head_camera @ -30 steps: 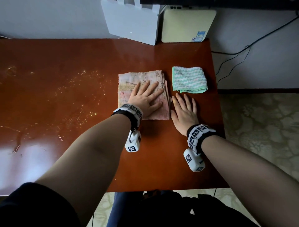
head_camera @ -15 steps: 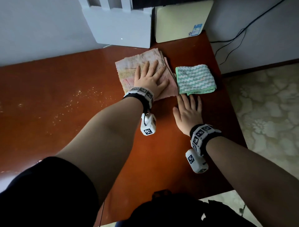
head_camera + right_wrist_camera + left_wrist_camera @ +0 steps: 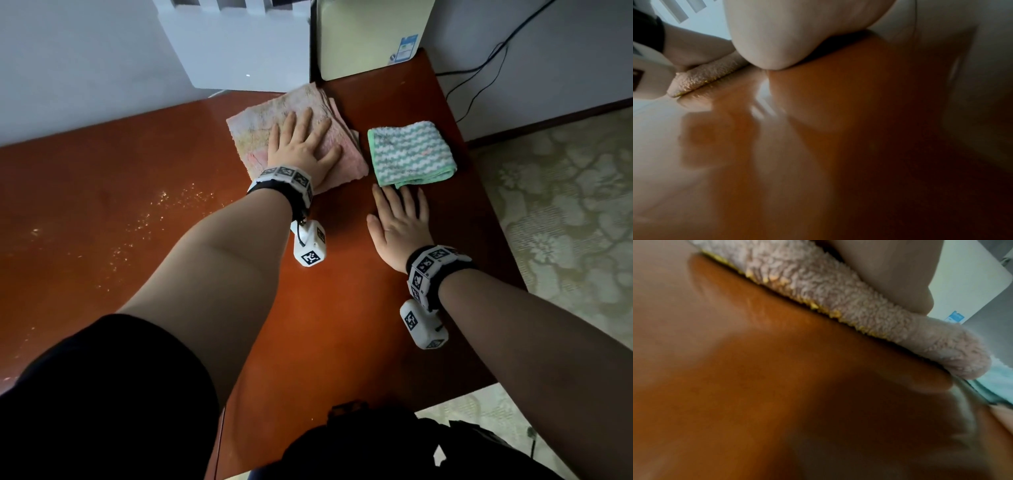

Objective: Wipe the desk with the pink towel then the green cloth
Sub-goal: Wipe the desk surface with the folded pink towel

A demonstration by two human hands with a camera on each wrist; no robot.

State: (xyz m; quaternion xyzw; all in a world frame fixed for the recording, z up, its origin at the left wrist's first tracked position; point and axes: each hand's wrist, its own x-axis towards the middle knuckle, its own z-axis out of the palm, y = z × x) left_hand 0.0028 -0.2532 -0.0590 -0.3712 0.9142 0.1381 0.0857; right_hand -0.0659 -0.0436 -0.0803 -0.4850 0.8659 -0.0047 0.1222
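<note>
Here, left hand point(image 3: 301, 150) flat on pink towel point(image 3: 260, 126), right hand point(image 3: 399, 222) flat on desk point(image 3: 342, 325).

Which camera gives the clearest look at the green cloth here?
The head view: the whole folded green cloth lies on the desk, beside the pink towel. The left wrist view catches only a blurred pale-green sliver at its right edge; the right wrist view shows none of it.

Left hand point(image 3: 303, 150) pushed pink towel point(image 3: 260, 126) farther (toward wall).
</note>
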